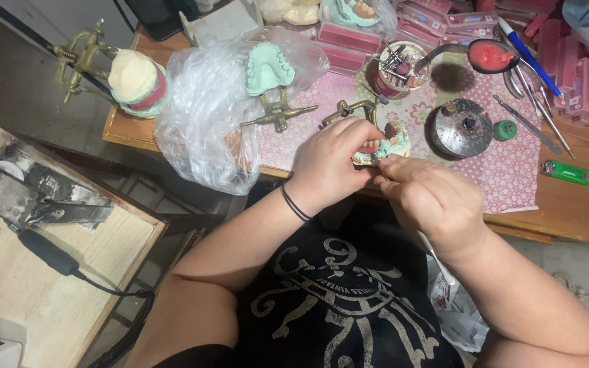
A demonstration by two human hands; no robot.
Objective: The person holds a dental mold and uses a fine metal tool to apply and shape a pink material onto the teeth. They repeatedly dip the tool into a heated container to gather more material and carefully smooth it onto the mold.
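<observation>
The left hand [328, 160] grips a green tooth model [384, 146] at the near edge of the tabletop [574, 211]. The right hand [431, 197], at 4 o'clock from the model, pinches a thin tool against it. A round metal lid [461, 128] sits at 2 o'clock.

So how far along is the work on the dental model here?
Done: teeth already sit in the green dental model. In hand: the left hand steadies it on its brass articulator while the right hand works at it. Left: another green cast on the bench looks untouched.
</observation>
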